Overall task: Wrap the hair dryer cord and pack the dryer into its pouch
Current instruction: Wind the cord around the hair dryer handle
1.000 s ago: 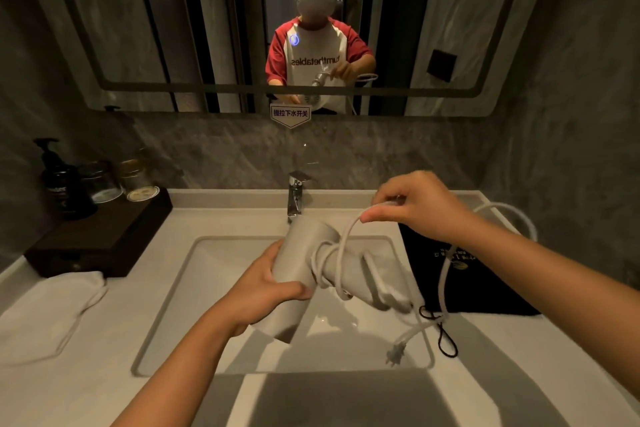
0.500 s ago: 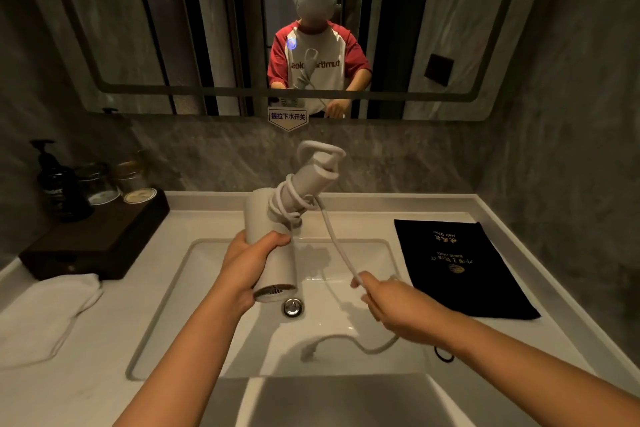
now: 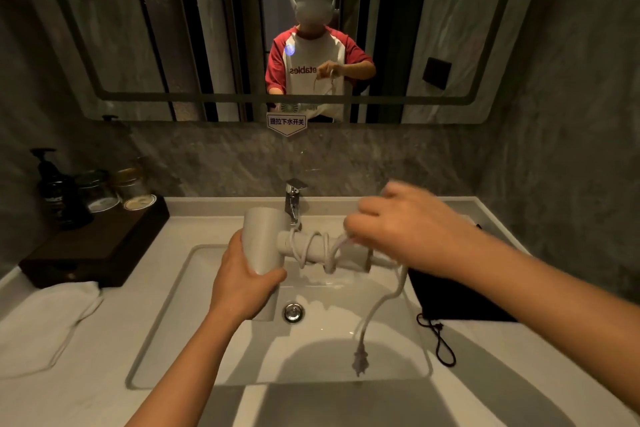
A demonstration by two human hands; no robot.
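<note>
A white hair dryer (image 3: 260, 239) is held over the sink, its handle pointing right. My left hand (image 3: 244, 282) grips the dryer's barrel. The white cord (image 3: 313, 250) is looped several times around the handle. My right hand (image 3: 403, 232) pinches the cord just above the handle's end. The loose end hangs down to the plug (image 3: 358, 362) above the basin. The black pouch (image 3: 450, 295) lies flat on the counter to the right, partly hidden by my right forearm, with its drawstring (image 3: 440, 343) trailing forward.
A white basin (image 3: 173, 340) with a drain and a chrome faucet (image 3: 293, 199) lies below the hands. A dark wooden tray (image 3: 93, 246) with a pump bottle and jars stands at the left. A white towel (image 3: 41, 322) lies front left. A mirror hangs behind.
The dryer has swung from handle-up to handle pointing right. My right hand has risen from low over the basin to the handle's end, adding cord around it. The free tail is shorter.
</note>
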